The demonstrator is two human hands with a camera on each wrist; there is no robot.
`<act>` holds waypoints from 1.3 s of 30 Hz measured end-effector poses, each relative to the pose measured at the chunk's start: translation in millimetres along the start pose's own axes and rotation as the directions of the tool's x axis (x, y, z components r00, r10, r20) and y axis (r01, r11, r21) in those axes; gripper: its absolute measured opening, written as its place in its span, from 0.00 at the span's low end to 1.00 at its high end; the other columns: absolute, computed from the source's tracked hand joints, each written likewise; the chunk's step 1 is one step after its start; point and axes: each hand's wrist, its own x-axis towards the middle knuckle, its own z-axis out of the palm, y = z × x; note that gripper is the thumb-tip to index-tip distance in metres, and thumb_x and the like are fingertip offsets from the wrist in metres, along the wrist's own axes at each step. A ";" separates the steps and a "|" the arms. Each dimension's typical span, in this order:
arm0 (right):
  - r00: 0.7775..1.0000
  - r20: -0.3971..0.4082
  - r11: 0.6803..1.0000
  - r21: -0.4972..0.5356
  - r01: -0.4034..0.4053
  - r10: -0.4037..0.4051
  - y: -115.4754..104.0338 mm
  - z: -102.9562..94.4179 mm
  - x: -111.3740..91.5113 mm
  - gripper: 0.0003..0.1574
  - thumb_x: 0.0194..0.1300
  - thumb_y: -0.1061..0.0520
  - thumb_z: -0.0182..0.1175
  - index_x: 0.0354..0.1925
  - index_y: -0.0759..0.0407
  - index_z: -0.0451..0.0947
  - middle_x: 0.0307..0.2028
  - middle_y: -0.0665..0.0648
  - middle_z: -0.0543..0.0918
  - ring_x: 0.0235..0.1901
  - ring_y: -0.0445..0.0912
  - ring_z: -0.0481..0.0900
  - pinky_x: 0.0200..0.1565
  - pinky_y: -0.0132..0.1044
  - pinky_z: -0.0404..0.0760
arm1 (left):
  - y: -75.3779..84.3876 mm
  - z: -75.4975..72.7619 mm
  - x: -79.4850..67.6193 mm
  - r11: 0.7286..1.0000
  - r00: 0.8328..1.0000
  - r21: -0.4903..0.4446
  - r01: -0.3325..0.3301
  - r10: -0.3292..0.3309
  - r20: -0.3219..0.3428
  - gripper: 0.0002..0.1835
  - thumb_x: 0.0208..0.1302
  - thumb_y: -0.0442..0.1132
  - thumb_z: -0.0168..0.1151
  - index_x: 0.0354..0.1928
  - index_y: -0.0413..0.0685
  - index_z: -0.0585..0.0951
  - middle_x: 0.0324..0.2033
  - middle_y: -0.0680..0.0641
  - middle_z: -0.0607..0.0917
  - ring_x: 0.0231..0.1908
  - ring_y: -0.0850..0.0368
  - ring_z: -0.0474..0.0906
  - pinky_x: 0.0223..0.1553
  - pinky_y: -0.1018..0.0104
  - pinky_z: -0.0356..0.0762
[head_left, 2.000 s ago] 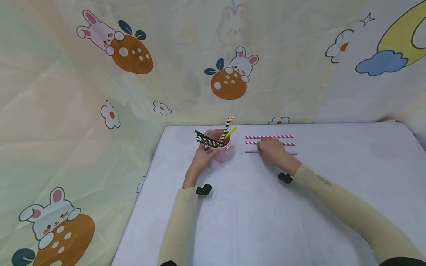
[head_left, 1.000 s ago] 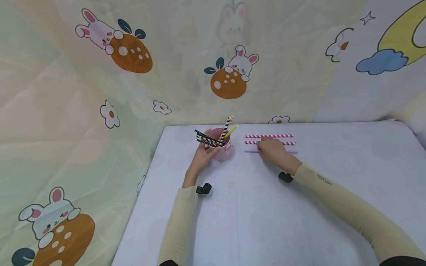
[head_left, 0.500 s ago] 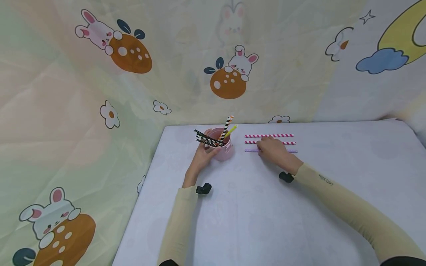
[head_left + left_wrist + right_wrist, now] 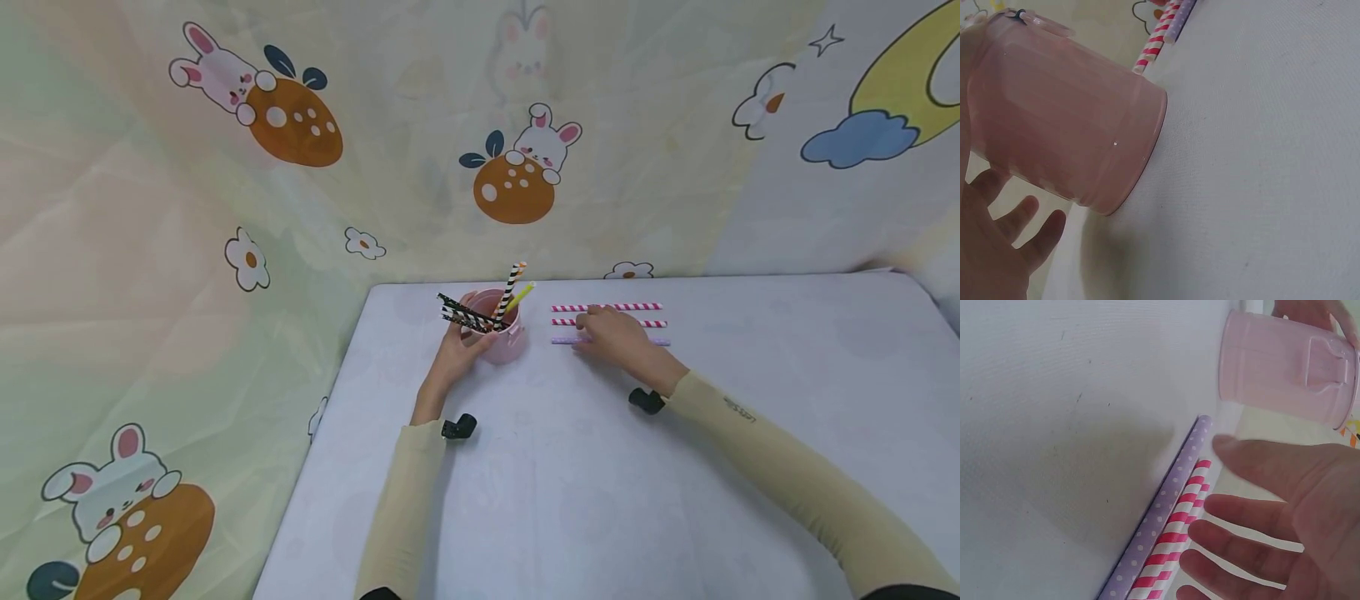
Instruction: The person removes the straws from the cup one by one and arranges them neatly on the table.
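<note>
In the head view my left hand [image 4: 452, 358] grips the pink bucket [image 4: 504, 348] near its rim, thumb in front and fingers on the far side. Several black-and-white patterned straws [image 4: 468, 317] lean out of it to the left, with a striped straw [image 4: 512, 287] and a yellow straw [image 4: 522, 295] rising at the right. My right hand [image 4: 618, 340] hovers over three straws laid side by side: two red-and-white striped straws [image 4: 1175, 519] and a purple dotted straw [image 4: 1163, 503]. In the right wrist view its fingers are extended and the thumb stands apart. Whether the fingertips touch a straw cannot be told.
A white-covered table [image 4: 570, 492] spreads out beneath both hands. Behind it hangs a cloth backdrop [image 4: 420, 150] printed with rabbits, flowers and a moon. Small black wrist cameras [image 4: 459, 427] sit at both cuffs.
The right thumb and fingertips have shifted slightly left and spread apart over the straws. My left hand, the bucket and the three straws on the table stay where they were.
</note>
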 end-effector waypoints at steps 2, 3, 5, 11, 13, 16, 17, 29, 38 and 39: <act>1.000 -0.012 1.000 0.010 -0.009 0.009 0.0 -0.6 -0.5 0.30 0.63 0.45 0.69 0.58 0.62 0.80 0.54 0.64 0.81 0.53 0.58 0.78 0.55 0.55 0.81 | -0.2 0.1 0.4 1.000 1.000 -0.004 -0.005 0.005 0.005 0.48 0.59 0.62 0.69 0.77 0.70 0.56 0.72 0.49 0.68 0.69 0.48 0.68 0.69 0.46 0.69; 1.000 -0.022 1.000 0.014 -0.008 0.009 0.0 -0.9 -0.6 0.32 0.63 0.45 0.70 0.58 0.62 0.80 0.54 0.64 0.81 0.53 0.58 0.78 0.55 0.55 0.81 | -0.4 0.0 0.5 1.000 1.000 -0.003 -0.006 0.006 0.006 0.48 0.59 0.61 0.70 0.77 0.70 0.56 0.72 0.49 0.68 0.69 0.48 0.68 0.69 0.46 0.69; 0.999 -0.041 1.000 0.017 -0.005 0.006 0.9 -1.1 -0.7 0.35 0.62 0.43 0.70 0.59 0.63 0.79 0.55 0.65 0.80 0.54 0.59 0.78 0.56 0.55 0.80 | -0.9 0.0 0.8 1.000 1.000 0.001 -0.010 0.010 0.008 0.47 0.60 0.58 0.70 0.77 0.70 0.56 0.72 0.49 0.68 0.69 0.48 0.69 0.69 0.46 0.69; 0.999 -0.035 0.993 0.111 -0.030 0.034 5.2 -1.4 0.7 0.47 0.61 0.39 0.69 0.69 0.63 0.69 0.67 0.69 0.71 0.66 0.64 0.68 0.66 0.60 0.72 | -2.2 0.4 1.1 1.000 1.000 0.002 -0.014 0.014 0.002 0.45 0.63 0.48 0.69 0.77 0.70 0.56 0.72 0.48 0.68 0.68 0.46 0.69 0.69 0.46 0.69; 0.998 -0.033 0.986 0.163 -0.042 0.048 6.1 -1.2 1.9 0.50 0.61 0.38 0.70 0.71 0.61 0.65 0.70 0.68 0.66 0.70 0.64 0.63 0.69 0.62 0.68 | -2.3 0.4 0.8 1.000 1.000 -0.002 0.000 0.000 0.000 0.45 0.64 0.47 0.69 0.77 0.70 0.55 0.72 0.48 0.68 0.69 0.47 0.69 0.69 0.47 0.69; 0.998 -0.048 0.972 0.230 -0.038 0.050 6.3 -0.9 3.1 0.54 0.60 0.37 0.70 0.74 0.60 0.61 0.73 0.68 0.62 0.73 0.64 0.57 0.71 0.63 0.63 | -2.1 -0.1 0.8 1.000 1.000 -0.005 0.024 -0.024 0.008 0.45 0.64 0.45 0.69 0.78 0.70 0.54 0.73 0.47 0.67 0.69 0.47 0.69 0.70 0.48 0.69; 0.997 -0.050 0.966 0.256 -0.036 0.050 6.2 -0.8 3.5 0.56 0.60 0.37 0.70 0.75 0.59 0.59 0.74 0.68 0.60 0.74 0.64 0.55 0.71 0.64 0.62 | -1.7 -0.2 1.0 1.000 0.999 -0.008 0.030 -0.030 0.013 0.45 0.65 0.45 0.68 0.78 0.69 0.54 0.73 0.47 0.67 0.69 0.46 0.69 0.70 0.48 0.68; 0.992 -0.026 0.803 0.591 -0.081 0.120 0.3 4.9 8.0 0.65 0.60 0.31 0.66 0.80 0.52 0.44 0.78 0.63 0.52 0.77 0.61 0.51 0.72 0.66 0.59 | 38.0 -5.6 -8.3 1.000 0.998 0.017 0.006 -0.007 0.062 0.45 0.65 0.37 0.65 0.79 0.46 0.52 0.73 0.37 0.65 0.70 0.39 0.67 0.70 0.45 0.68; 0.991 -0.030 0.527 0.849 -0.045 0.134 -25.0 9.7 12.6 0.59 0.62 0.31 0.65 0.79 0.45 0.47 0.77 0.58 0.58 0.77 0.56 0.55 0.71 0.62 0.64 | 35.3 -5.0 -9.2 0.999 0.998 0.007 0.047 -0.047 0.051 0.45 0.65 0.43 0.67 0.79 0.51 0.54 0.72 0.41 0.68 0.69 0.44 0.68 0.69 0.46 0.68; 0.991 -0.041 0.504 0.863 -0.030 0.130 -28.0 10.6 13.6 0.58 0.62 0.32 0.65 0.79 0.45 0.47 0.77 0.58 0.59 0.76 0.56 0.56 0.71 0.61 0.65 | 35.1 -5.0 -8.9 0.999 0.998 0.008 0.046 -0.047 0.050 0.45 0.65 0.43 0.67 0.79 0.51 0.54 0.72 0.41 0.68 0.70 0.44 0.68 0.70 0.46 0.68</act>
